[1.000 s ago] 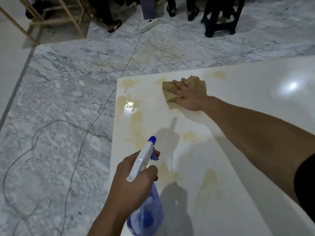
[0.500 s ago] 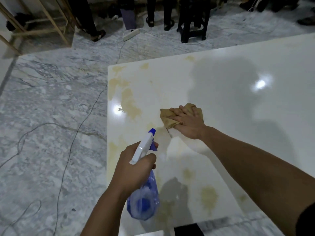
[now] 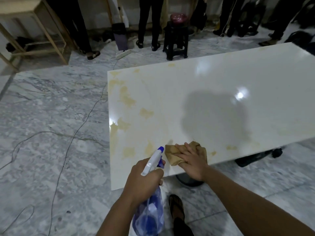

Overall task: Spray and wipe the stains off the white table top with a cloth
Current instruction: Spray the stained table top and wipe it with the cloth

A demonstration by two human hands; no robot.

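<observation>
Your cloth has come back from the far corner, across the middle, to the near edge of the table (image 3: 221,103), so that wiped path looks cleaner, I judge. Yellowish stains (image 3: 127,97) still sit along the left side and near the cloth, so plenty remains. Your left hand (image 3: 143,179) is closed around the spray bottle (image 3: 150,213), held just off the near edge, nozzle aimed over the top. Your right hand (image 3: 191,160) lies flat, fingers spread, pressing the brown cloth (image 3: 172,155) against the table near its front edge, arm reaching in from the right.
</observation>
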